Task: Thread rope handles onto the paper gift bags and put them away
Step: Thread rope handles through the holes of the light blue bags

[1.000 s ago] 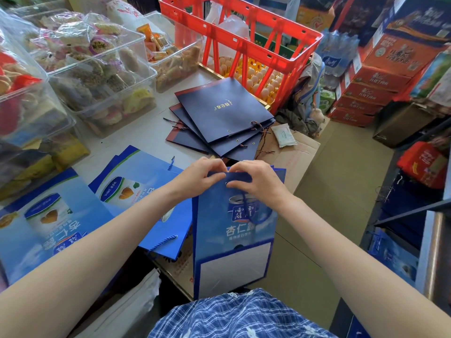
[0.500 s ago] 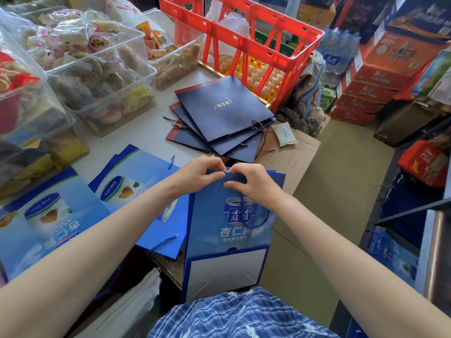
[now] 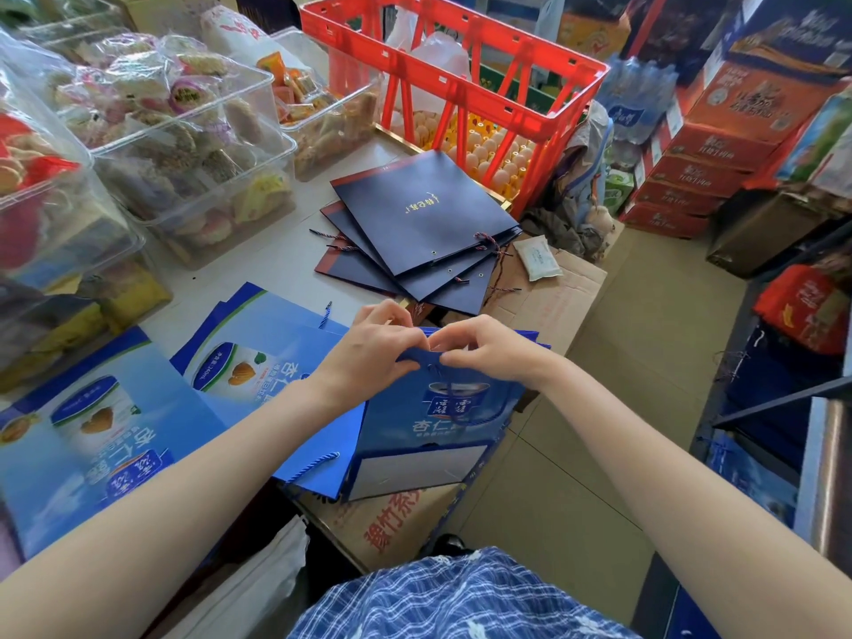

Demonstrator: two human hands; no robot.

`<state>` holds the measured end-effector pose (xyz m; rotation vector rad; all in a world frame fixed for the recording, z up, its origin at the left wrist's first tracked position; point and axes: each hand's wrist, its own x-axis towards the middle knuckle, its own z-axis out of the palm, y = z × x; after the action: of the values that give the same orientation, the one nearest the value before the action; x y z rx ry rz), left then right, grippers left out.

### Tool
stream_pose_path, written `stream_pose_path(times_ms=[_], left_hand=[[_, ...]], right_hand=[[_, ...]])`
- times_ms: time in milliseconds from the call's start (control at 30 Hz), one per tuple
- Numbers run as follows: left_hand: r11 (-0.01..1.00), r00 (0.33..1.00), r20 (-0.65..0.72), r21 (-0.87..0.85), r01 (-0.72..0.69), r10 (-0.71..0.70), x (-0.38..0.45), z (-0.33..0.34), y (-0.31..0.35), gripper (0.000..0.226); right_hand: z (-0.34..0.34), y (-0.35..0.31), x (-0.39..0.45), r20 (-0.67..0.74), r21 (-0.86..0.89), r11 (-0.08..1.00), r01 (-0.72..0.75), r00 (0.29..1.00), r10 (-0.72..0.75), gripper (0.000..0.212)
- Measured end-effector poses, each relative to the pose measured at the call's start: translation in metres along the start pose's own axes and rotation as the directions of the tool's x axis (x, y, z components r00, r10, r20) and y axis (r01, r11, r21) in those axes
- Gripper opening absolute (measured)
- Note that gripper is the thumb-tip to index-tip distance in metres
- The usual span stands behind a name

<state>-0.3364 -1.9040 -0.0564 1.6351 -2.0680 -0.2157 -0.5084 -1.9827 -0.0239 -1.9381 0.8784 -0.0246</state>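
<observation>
- Blue gift bag [image 3: 415,435]: held upright in front of me, off the near right edge of the table [image 3: 276,265], above a cardboard box [image 3: 392,514] with red Chinese print. White Chinese characters "杏仁" legible on the front, under a printed can picture; a pale blank panel lower down.
- My left hand [image 3: 369,352]: fingers curled, pinching the bag's top edge.
- My right hand [image 3: 488,350]: fingers curled, pinching the same top edge just beside the left.
- Blue rope handle [image 3: 488,415]: hangs in a loop down the bag's front, below my right hand.
- Flat blue bags [image 3: 92,431]: lying on the table to the left, same can picture and "杏仁" print, upside down from here.
- Navy bags [image 3: 424,223]: fanned stack further along the table, small gold lettering too small to read, twisted cords at the eyelets.
- Red crate [image 3: 461,76]: far end, eggs visible behind it.
- Clear tubs [image 3: 193,131]: far left, wrapped snacks inside.
</observation>
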Motion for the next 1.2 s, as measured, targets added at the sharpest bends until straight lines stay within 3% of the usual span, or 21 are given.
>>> stream_pose_path(times_ms=[167, 267, 433, 567, 733, 900, 1000, 1033, 1133, 1200], left_hand=[[0.997, 0.996, -0.072, 0.04, -0.059, 0.062, -0.004, 0.008, -0.002, 0.017], [0.992, 0.989, -0.082, 0.052, -0.118, 0.122, -0.004, 0.009, 0.003, 0.013], [0.997, 0.999, -0.031, -0.081, -0.011, 0.008, -0.003, 0.004, 0.009, 0.015], [0.99, 0.998, 0.053, -0.133, 0.051, -0.045, -0.001, 0.003, 0.008, 0.014], [0.987, 0.996, 0.035, -0.129, 0.091, -0.088, 0.009, 0.002, 0.011, 0.009], [0.993, 0.999, 0.011, -0.116, 0.037, -0.036, 0.024, 0.0, 0.011, 0.01], [0.995, 0.997, 0.068, -0.093, -0.03, 0.036, 0.012, 0.007, 0.003, 0.009], [0.995, 0.997, 0.073, -0.102, 0.012, -0.004, 0.006, 0.007, -0.001, 0.009], [0.985, 0.991, 0.075, -0.121, 0.121, -0.112, 0.002, 0.007, -0.005, 0.009], [0.986, 0.986, 0.119, -0.103, 0.133, -0.12, 0.007, 0.008, -0.002, 0.01]], right_hand=[[-0.004, -0.003, -0.001, -0.003, 0.114, 0.988, -0.109, 0.994, 0.11, 0.019], [-0.002, -0.002, 0.003, -0.079, 0.139, 0.974, -0.179, 0.978, 0.192, 0.01], [-0.001, -0.002, 0.004, -0.062, 0.208, 0.929, -0.305, 0.944, 0.324, 0.01], [0.003, -0.004, 0.002, -0.124, 0.193, 0.952, -0.237, 0.957, 0.264, 0.006], [0.009, 0.0, -0.001, -0.334, 0.079, 0.986, -0.147, 0.928, 0.165, 0.01], [0.015, 0.005, -0.007, -0.451, 0.255, 0.958, -0.135, 0.859, 0.241, 0.009], [-0.007, 0.008, -0.011, -0.478, 0.592, 0.805, -0.033, 0.79, 0.384, 0.011], [-0.016, 0.011, -0.012, -0.483, 0.6, 0.8, -0.011, 0.792, 0.373, 0.01], [-0.025, 0.015, -0.016, -0.433, 0.306, 0.947, -0.096, 0.872, 0.228, 0.003], [-0.02, 0.018, -0.015, -0.416, 0.055, 0.985, -0.164, 0.893, 0.172, 0.01]])
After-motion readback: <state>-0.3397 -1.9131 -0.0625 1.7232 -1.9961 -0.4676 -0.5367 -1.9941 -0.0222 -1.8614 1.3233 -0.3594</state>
